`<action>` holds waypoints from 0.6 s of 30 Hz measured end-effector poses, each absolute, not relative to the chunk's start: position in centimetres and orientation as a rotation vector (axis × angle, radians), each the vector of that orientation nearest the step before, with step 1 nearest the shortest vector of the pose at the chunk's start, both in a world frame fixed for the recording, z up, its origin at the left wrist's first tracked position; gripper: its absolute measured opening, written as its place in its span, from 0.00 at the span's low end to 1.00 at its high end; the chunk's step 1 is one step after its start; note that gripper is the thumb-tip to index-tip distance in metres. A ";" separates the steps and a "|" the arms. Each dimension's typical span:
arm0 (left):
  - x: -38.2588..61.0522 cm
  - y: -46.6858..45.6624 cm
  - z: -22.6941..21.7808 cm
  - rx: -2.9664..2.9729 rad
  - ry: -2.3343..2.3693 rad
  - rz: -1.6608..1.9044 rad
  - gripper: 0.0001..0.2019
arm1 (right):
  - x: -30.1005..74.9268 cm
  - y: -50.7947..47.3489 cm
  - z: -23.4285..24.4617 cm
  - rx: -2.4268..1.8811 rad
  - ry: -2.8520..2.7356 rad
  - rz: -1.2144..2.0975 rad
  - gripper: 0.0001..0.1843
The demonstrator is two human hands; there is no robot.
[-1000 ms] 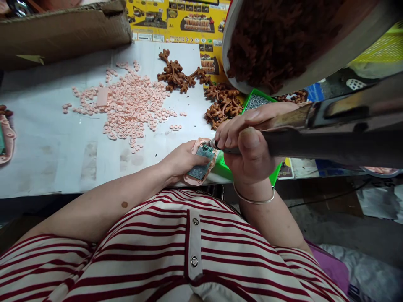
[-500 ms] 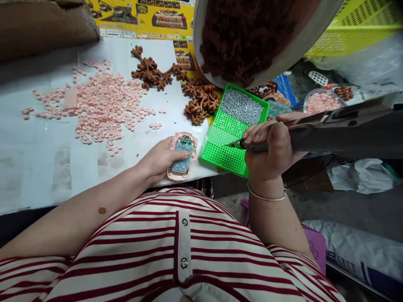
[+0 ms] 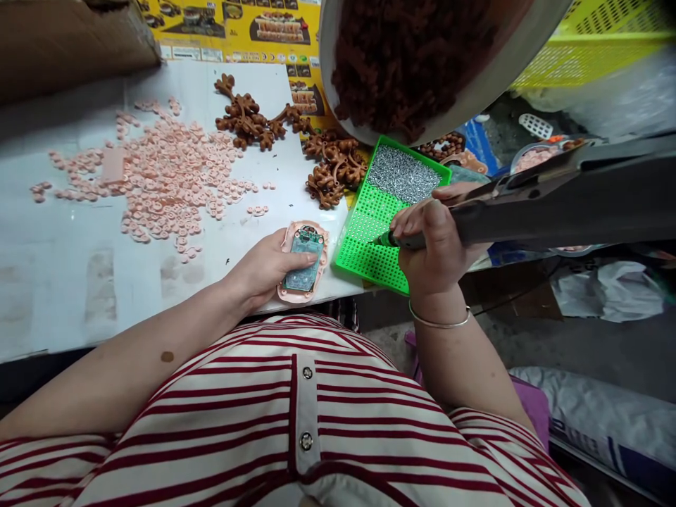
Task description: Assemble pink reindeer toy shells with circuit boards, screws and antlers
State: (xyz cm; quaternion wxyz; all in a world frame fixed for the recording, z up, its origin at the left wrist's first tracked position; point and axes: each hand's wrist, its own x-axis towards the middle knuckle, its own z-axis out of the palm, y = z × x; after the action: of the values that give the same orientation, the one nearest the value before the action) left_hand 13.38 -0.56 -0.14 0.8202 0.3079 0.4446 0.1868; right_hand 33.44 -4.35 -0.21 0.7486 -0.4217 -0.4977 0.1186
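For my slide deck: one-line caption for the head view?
Left hand steadies pink plastic shell with green circuit board; right hand points dark electric screwdriver at green screw tray.

a white table [image 3: 79, 282] with lots of little parts on it

pink bits [image 3: 158, 176] are spread out past the left hand [image 3: 264, 271]. a pink case [image 3: 303, 264] lies under that hand. brown pieces [image 3: 296, 141] sit farther back. a green tray [image 3: 388, 211] with tiny screws [image 3: 404, 176] lies under the right hand [image 3: 436, 243].
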 end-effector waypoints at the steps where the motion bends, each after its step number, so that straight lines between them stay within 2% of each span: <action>1: 13.4 -0.5 -0.2 0.654 0.947 0.401 0.20 | 33.4 -4.4 -0.3 -0.940 -1.089 0.252 0.10; 9: 13.3 -0.4 -0.3 0.618 0.926 0.466 0.21 | 33.5 -4.6 -0.4 -0.972 -1.069 0.221 0.10; 13: 13.5 -0.4 -0.2 0.607 0.917 0.478 0.20 | 32.4 -5.3 1.4 -0.901 -1.098 0.183 0.06; 18: 13.5 -0.5 -0.3 0.622 0.911 0.497 0.19 | 29.2 -6.9 3.9 -0.781 -1.156 0.360 0.04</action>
State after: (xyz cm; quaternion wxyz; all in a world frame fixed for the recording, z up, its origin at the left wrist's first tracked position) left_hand 13.53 -0.52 -0.29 0.8225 0.2925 0.4283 0.2335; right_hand 29.17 -6.87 3.89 0.7516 -0.3576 -0.5293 0.1647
